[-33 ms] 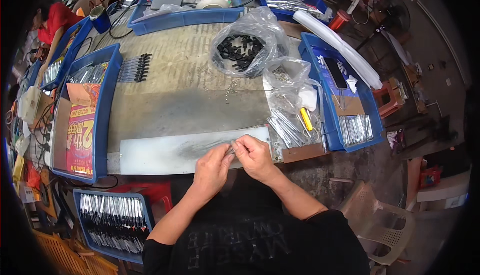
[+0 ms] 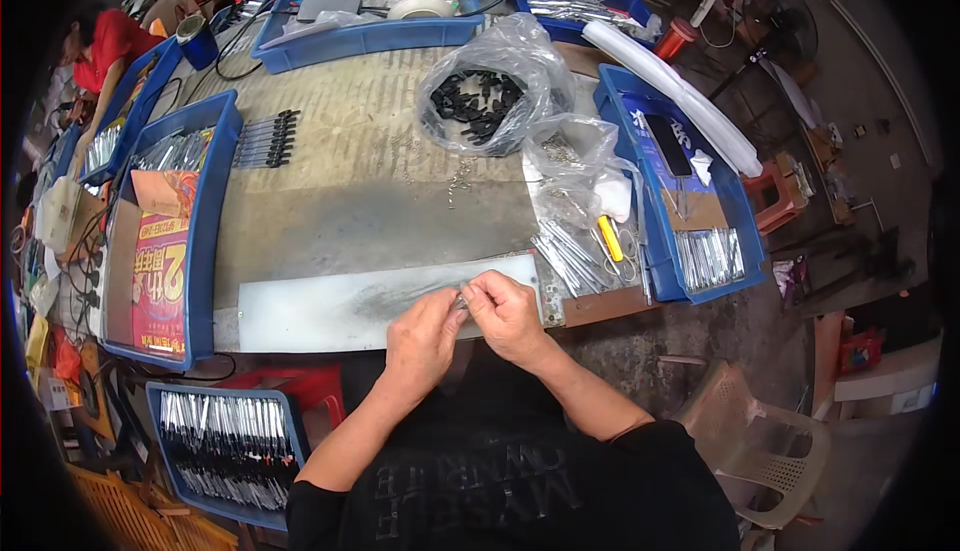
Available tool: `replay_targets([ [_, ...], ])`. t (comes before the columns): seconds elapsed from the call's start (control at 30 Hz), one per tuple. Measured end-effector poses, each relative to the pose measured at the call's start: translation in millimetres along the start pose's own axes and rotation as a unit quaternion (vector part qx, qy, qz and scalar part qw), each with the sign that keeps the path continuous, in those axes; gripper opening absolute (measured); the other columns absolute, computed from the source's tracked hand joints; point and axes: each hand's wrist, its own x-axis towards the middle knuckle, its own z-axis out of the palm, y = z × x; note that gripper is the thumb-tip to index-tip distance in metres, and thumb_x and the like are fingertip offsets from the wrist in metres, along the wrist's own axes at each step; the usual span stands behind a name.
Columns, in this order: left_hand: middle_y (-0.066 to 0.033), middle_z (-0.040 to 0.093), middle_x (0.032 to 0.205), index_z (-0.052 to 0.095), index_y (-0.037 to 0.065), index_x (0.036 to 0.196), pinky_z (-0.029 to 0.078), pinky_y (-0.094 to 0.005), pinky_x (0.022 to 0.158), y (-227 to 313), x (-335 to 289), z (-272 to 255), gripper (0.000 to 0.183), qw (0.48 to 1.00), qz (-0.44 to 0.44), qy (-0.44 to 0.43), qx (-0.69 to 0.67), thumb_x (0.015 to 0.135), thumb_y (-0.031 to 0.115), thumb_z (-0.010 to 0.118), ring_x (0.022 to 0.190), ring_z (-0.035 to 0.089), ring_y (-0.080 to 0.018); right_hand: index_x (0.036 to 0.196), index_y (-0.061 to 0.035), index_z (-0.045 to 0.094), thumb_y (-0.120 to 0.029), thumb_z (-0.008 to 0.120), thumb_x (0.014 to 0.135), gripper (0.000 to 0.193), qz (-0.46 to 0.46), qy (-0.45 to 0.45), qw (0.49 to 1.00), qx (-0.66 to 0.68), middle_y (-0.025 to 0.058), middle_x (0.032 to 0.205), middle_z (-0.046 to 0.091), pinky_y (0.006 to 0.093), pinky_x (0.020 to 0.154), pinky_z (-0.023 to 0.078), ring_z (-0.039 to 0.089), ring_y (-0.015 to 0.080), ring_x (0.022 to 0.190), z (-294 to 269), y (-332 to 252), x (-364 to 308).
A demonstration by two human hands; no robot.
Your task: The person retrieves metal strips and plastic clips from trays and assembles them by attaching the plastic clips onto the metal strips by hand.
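Fingertips of my left hand (image 2: 424,334) and my right hand (image 2: 505,317) meet in a pinch above a white sheet (image 2: 310,313) at the table's front edge. Both hands are closed around something small, mostly hidden by the fingers; its kind does not show. Grey smudges mark the sheet beside the fingers. Beyond them, small metal bits (image 2: 460,173) lie scattered on the table (image 2: 350,166). Farther off stands an open clear plastic bag (image 2: 545,66) with black plastic pieces (image 2: 478,103) inside. To the left, a row of slim black-ended metal pieces (image 2: 268,141) lies side by side.
Blue bins stand at the left (image 2: 228,171), back (image 2: 365,43) and right (image 2: 655,241). Thin metal rods (image 2: 570,256) and a yellow-handled tool (image 2: 610,239) lie right of the sheet. A bin of metal pieces (image 2: 225,426) sits low left. A person in red (image 2: 120,41) is far left.
The whole view has shifted very slightly. Both hands keep the same pinch over the white sheet.
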Motion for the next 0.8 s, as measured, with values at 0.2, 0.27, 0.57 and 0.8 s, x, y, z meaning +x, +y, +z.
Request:
replay_targets([
  [0.2,-0.0072,0.048,0.058,0.054,0.005,0.081,0.041,-0.0339,0.045,-6,6,0,0.009,0.985,0.094,0.028,0.139,0.074,0.007,0.061,0.049,0.052,-0.0242,0.073,0.0029,0.052,-0.008,0.055,0.082,0.015,0.041,0.025,0.998,0.047,0.0098,0.061,0.056,0.0282,0.05,0.041,0.051,0.0149,0.055,6,0,-1],
  [0.27,-0.0073,0.047,0.057,0.054,0.005,0.08,0.04,-0.0344,0.045,-8,8,0,0.011,0.985,0.102,0.021,0.137,0.072,0.005,0.061,0.049,0.051,-0.0242,0.073,0.0035,0.051,-0.007,0.055,0.082,0.014,0.056,0.019,0.997,0.051,0.0134,0.062,0.056,0.0317,0.05,0.042,0.055,0.0223,0.055,5,0,-1],
  [0.57,-0.0054,0.049,0.058,0.053,0.005,0.078,0.043,-0.0317,0.044,-35,22,-9,0.012,0.974,0.102,0.005,0.204,0.074,0.013,0.061,0.05,0.054,-0.0203,0.08,-0.0022,0.058,-0.019,0.054,0.081,0.017,-0.017,-0.061,0.992,-0.111,0.017,0.071,0.057,0.038,0.057,0.043,0.056,0.0322,0.065,-46,18,86],
  [0.8,-0.0074,0.051,0.061,0.053,0.005,0.081,0.043,-0.0348,0.046,-44,18,-6,0.015,0.979,0.075,-0.008,0.188,0.072,0.011,0.063,0.053,0.055,-0.0241,0.081,-0.0053,0.062,-0.012,0.054,0.076,0.012,-0.15,-0.07,0.937,-0.308,0.0117,0.078,0.06,0.04,0.068,0.044,0.057,0.0301,0.077,-53,66,200],
])
